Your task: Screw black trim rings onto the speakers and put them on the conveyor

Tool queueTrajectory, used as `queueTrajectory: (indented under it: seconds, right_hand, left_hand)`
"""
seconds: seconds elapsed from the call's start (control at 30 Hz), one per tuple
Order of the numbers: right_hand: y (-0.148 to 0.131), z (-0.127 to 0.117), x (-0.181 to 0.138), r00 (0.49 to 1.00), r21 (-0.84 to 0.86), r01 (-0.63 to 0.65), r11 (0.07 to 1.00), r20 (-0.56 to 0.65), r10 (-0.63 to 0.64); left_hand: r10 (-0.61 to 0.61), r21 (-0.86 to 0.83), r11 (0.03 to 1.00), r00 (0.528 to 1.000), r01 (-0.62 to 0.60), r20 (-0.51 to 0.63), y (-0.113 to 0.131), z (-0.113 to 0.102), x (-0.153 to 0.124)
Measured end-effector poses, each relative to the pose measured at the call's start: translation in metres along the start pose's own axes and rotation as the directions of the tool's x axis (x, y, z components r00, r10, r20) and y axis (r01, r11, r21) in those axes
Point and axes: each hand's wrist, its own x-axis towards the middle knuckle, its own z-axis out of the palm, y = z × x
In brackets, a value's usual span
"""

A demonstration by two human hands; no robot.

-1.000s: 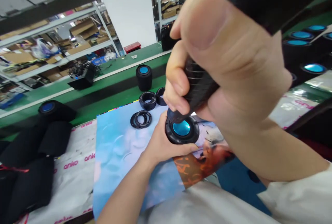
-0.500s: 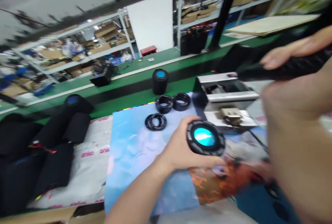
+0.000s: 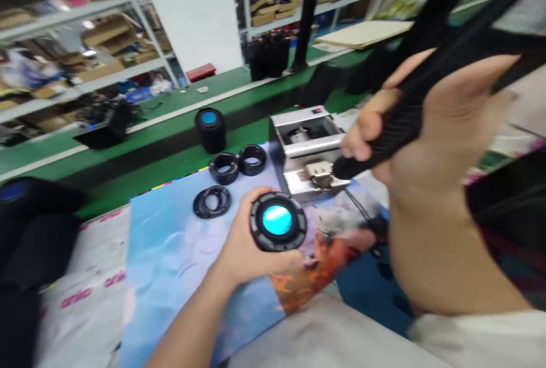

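My left hand [image 3: 245, 245] is wrapped round a black round speaker part [image 3: 278, 221] with a glowing blue centre, held face-up above the printed blue mat [image 3: 170, 254]. My right hand [image 3: 430, 123] is closed on the ribbed black handle of a hanging power screwdriver [image 3: 394, 132], raised to the right of the speaker part. The tool's tip points down-left over a small metal fixture [image 3: 309, 149] and is clear of the part.
Black plastic rings [image 3: 212, 202] and two black collars [image 3: 238, 163] lie on the mat's far side. A finished black speaker [image 3: 210, 129] stands on the green conveyor [image 3: 140, 140]. Dark fabric sleeves [image 3: 29, 231] are piled at left. Shelving with boxes lines the back.
My right hand has lifted the screwdriver off the speaker part and swung it up and to the right. The left hand keeps hold of the part, and my view has shifted.
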Motion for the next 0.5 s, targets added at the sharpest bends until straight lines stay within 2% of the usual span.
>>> queueTrajectory:
  seconds: [0.07,0.13,0.27,0.37,0.5]
  right_hand:
    - [0.002,0.007,-0.005,0.999,0.01,0.037,0.999,-0.016,-0.037]
    - [0.011,0.01,-0.006,0.999,0.011,0.009,1.0,0.032,-0.01]
    - [0.029,0.002,-0.007,0.992,0.027,-0.017,1.0,0.125,0.013]
    - [0.041,-0.005,-0.014,0.989,0.037,-0.015,0.999,0.145,0.01]
    - [0.041,-0.007,-0.023,0.979,0.014,-0.119,0.993,0.17,0.115]
  left_hand:
    - [0.037,0.044,0.998,0.999,-0.037,-0.003,0.002,-0.003,0.001]
    - [0.066,0.073,0.995,0.998,-0.066,-0.007,0.005,-0.004,0.002]
    - [0.093,0.124,0.988,0.996,-0.09,-0.015,0.006,-0.004,0.001]
    - [0.089,0.125,0.988,0.996,-0.087,-0.014,0.005,-0.004,0.001]
    - [0.078,0.1,0.992,0.997,-0.077,-0.011,0.004,-0.004,0.001]
